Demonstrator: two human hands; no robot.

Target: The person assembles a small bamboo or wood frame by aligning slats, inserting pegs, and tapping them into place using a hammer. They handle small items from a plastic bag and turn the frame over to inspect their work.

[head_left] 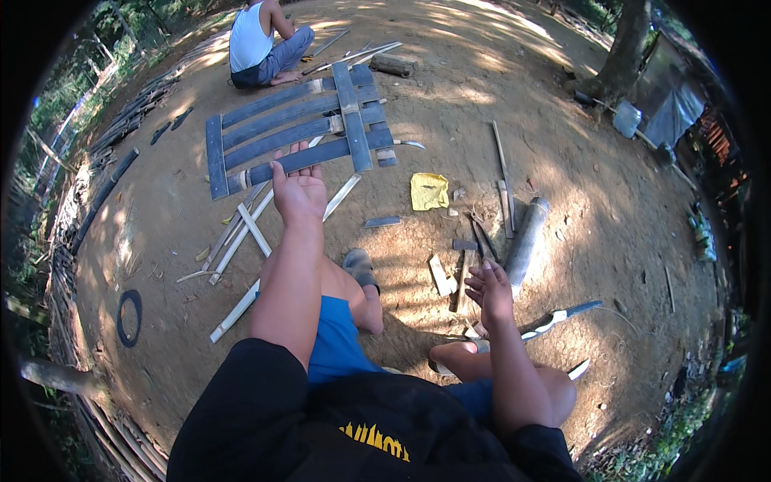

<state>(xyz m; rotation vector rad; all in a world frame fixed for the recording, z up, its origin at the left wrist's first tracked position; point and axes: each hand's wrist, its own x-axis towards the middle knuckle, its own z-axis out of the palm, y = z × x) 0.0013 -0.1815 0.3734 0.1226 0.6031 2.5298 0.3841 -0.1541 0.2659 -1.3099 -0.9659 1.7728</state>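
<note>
In front of me to the left is a slatted panel of dark split bamboo, its slats joined by crosspieces. My left hand grips the panel's nearest slat, palm up, with the fingers against the slat. On the right, my right hand hovers above the ground with curled fingers; anything small between them is hidden. Just beyond that hand lie dark pincers and a hammer with a wooden handle. Wood offcuts rest beside the hammer. A yellow packet lies flat farther ahead.
A thick bamboo tube and a handsaw lie at the right, near a blade. Split strips cross under the panel. Another person sits beyond it. A black ring lies far left.
</note>
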